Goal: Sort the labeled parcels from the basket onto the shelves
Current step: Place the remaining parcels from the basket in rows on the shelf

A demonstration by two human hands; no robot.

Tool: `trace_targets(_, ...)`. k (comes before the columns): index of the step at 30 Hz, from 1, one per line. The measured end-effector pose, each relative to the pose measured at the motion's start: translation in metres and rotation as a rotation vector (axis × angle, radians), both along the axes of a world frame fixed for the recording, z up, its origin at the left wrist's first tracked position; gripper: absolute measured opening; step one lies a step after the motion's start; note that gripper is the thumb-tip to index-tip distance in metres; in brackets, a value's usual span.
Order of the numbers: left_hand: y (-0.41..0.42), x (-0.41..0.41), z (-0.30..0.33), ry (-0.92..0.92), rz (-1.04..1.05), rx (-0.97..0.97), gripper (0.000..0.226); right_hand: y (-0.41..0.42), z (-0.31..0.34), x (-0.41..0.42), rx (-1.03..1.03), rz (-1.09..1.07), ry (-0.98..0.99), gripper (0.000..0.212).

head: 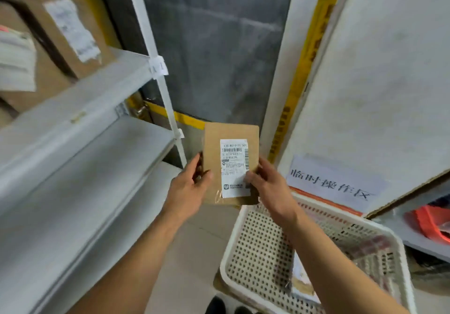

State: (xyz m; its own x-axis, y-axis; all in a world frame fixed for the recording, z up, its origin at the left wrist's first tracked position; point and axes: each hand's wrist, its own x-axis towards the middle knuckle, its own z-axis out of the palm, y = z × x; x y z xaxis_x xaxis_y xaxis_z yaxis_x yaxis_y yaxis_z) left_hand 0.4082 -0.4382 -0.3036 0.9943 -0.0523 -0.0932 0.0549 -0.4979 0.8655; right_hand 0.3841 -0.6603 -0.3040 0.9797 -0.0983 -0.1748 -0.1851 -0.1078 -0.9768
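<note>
Brown kraft paper forms the parcel (231, 162), which is held upright above the basket (316, 252), label facing the camera, pinched at its edges by the left hand (190, 187) and the right hand (267, 182). At least one more parcel can be made out inside the basket. Boxes (48, 45) are already stood on the shelves (73, 143) left of the basket, so sorting is judged partly done.

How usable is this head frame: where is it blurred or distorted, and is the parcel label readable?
Head view: the cardboard boxes on the upper shelf are smeared by blur; shelf edges bow from wide-angle distortion. The parcel, held by the left hand and right hand, is sharper, but its label's small print stays illegible.
</note>
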Motion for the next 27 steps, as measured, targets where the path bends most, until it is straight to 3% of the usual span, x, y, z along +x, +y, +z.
trace_targets(4,0.049,-0.030,0.043,-0.119,0.226,-0.071,0.048,0.051,0.035,0.022,-0.028,0.222,-0.129,0.041)
trace_targets(11,0.128,-0.119,0.092,-0.272,0.549,-0.049,0.047,0.149,0.082,0.016,-0.008,0.567,-0.273,0.051)
trace_targets(20,0.233,-0.266,0.147,-0.448,0.936,-0.127,0.056,0.309,0.151,-0.060,0.057,1.045,-0.466,0.051)
trace_targets(27,0.321,-0.378,0.162,-0.564,1.174,-0.092,0.058,0.453,0.175,-0.146,0.108,1.275,-0.536,0.047)
